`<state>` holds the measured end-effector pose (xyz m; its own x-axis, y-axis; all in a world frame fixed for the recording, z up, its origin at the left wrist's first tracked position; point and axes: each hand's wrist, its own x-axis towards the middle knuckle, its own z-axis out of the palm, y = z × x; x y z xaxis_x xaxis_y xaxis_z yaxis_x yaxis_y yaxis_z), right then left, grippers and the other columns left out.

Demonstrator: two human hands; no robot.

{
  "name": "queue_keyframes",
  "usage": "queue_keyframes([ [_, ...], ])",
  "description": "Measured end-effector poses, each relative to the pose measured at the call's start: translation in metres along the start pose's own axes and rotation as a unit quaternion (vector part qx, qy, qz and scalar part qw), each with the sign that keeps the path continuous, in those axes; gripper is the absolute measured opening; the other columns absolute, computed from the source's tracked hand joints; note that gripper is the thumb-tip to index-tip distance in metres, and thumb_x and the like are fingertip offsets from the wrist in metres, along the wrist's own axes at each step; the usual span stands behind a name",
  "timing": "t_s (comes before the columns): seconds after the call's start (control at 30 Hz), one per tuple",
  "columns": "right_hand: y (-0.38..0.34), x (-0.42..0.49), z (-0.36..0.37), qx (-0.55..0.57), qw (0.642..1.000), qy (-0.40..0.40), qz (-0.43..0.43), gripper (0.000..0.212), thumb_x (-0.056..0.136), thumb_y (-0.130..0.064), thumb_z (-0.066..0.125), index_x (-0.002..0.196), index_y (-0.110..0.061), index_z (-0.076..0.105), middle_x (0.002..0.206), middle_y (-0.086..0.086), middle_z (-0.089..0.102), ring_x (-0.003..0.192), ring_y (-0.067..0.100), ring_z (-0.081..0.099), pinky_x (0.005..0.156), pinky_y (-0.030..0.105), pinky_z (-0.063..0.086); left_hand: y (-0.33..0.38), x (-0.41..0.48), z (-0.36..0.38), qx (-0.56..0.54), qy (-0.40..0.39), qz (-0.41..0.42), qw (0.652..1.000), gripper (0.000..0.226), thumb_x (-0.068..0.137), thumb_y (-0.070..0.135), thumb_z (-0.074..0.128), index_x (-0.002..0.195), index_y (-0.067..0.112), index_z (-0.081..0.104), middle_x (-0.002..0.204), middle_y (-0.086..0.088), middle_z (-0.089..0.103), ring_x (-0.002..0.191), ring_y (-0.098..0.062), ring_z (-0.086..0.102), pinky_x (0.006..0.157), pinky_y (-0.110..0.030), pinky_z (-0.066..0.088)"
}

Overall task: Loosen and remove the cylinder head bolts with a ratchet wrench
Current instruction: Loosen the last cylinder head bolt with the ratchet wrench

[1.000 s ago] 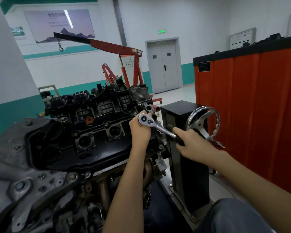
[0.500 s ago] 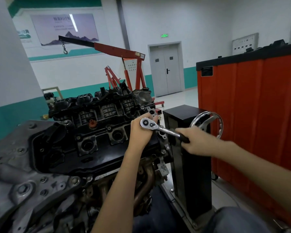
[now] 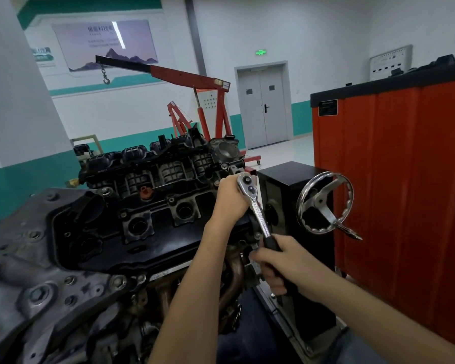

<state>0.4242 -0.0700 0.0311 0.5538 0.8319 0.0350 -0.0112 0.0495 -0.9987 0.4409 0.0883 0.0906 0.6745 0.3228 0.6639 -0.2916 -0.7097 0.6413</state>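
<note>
A dirty black engine with its cylinder head cover (image 3: 153, 222) fills the left and middle of the head view. A chrome ratchet wrench (image 3: 254, 203) stands on the cover's far right end, head up and black handle pointing down toward me. My left hand (image 3: 230, 198) wraps round the wrench just under its head, hiding the socket and the bolt. My right hand (image 3: 279, 261) grips the black handle low, in front of the engine's right edge.
A black stand box (image 3: 294, 185) with a chrome handwheel (image 3: 326, 203) sits just right of the wrench. An orange cabinet (image 3: 405, 179) walls off the right side. A red engine crane (image 3: 195, 101) stands behind the engine, with grey double doors (image 3: 264, 109) beyond.
My right hand has swung the wrench handle down and toward me, from pointing right at the handwheel to pointing steeply downward. My left hand stays at the wrench head.
</note>
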Motion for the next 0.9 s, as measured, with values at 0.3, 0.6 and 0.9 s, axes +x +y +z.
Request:
queue_keyframes([
  [0.3,-0.066,0.040,-0.081,-0.589,0.792,0.121,-0.106,0.029,0.084,-0.021,0.062,0.060,-0.025,0.047,0.059,-0.003,0.054,0.052,0.010,0.052,0.046,0.019,0.033,-0.010,-0.005,-0.014,0.016,-0.028,0.007,0.999,0.058,0.085,-0.006,0.060,0.048,0.028,0.030,0.043,0.010,0.034,0.048,-0.005,0.026,0.055,-0.026,0.026],
  [0.6,-0.009,0.013,-0.007,-0.254,0.964,0.066,-0.040,0.025,0.086,-0.009,0.056,0.063,-0.012,0.048,0.041,-0.001,0.048,0.033,0.015,0.045,0.035,0.022,0.034,-0.006,0.001,0.007,-0.067,0.112,-0.031,0.991,0.063,0.089,-0.007,0.053,0.045,0.030,0.028,0.041,0.012,0.028,0.049,-0.004,0.022,0.056,-0.027,0.023],
  [0.9,-0.024,0.028,-0.039,-0.403,0.911,0.065,-0.054,0.021,0.086,-0.014,0.059,0.067,-0.012,0.051,0.049,-0.002,0.050,0.035,0.010,0.047,0.035,0.022,0.036,-0.010,0.002,-0.006,0.006,0.057,-0.025,0.998,0.056,0.087,-0.004,0.054,0.048,0.023,0.025,0.040,0.009,0.028,0.045,-0.006,0.024,0.050,-0.020,0.021],
])
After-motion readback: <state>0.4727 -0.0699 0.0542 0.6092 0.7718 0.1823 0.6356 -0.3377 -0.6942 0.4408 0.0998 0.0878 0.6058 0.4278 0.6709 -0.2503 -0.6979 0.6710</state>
